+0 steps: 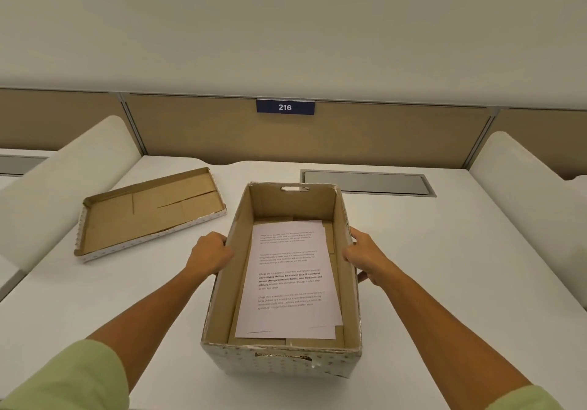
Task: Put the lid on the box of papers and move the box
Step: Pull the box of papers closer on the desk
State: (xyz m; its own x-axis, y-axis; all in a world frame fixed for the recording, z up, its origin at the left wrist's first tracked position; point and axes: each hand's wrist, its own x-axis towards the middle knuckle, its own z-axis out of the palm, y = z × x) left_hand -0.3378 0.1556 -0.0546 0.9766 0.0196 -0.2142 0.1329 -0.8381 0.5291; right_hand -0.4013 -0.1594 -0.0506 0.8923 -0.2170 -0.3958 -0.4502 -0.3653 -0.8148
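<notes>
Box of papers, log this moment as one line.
box open, papers inside | lid upturned on desk | left hand, right hand gripping box sides

A white worktop (444, 266) fills the lower part of the view. A grey rectangular cover plate (368, 183) is set flush into it near the back edge. Behind stands a tan partition panel (206, 133) with a dark blue sign (285, 107) reading 216. White rounded side dividers (63, 184) rise at left and right.
</notes>
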